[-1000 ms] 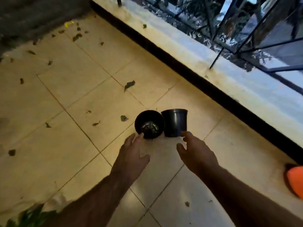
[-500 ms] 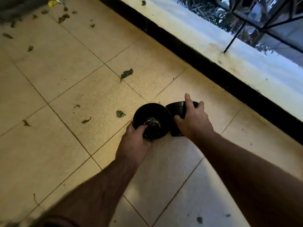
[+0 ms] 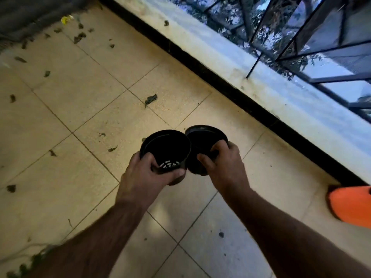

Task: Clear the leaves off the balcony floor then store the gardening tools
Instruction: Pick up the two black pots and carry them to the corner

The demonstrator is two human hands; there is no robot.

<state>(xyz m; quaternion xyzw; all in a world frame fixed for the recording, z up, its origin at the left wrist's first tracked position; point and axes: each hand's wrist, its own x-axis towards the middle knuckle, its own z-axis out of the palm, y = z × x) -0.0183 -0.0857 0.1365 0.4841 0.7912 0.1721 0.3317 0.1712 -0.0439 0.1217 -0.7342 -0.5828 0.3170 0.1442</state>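
Observation:
Two black plastic plant pots are held side by side above the tiled balcony floor [image 3: 80,161]. My left hand [image 3: 148,175] grips the left pot [image 3: 168,145], whose mouth faces me and shows a slotted drain base. My right hand [image 3: 224,167] grips the right pot [image 3: 202,137] by its side, tilted with its mouth up and away. The rims of the two pots touch. Dry leaves lie scattered on the tiles, one large [image 3: 151,99] beyond the pots, several more [image 3: 79,37] near the far corner.
A low white ledge [image 3: 261,83] with a black base strip runs diagonally along the right, with a metal railing [image 3: 301,27] above it. An orange object [image 3: 351,205] lies on the floor at the right edge. A grey wall [image 3: 30,13] closes the far left corner.
Both hands reached the pots standing on the floor, closed on them, and have lifted them off the tiles toward me. The left pot is now tipped with its mouth facing me.

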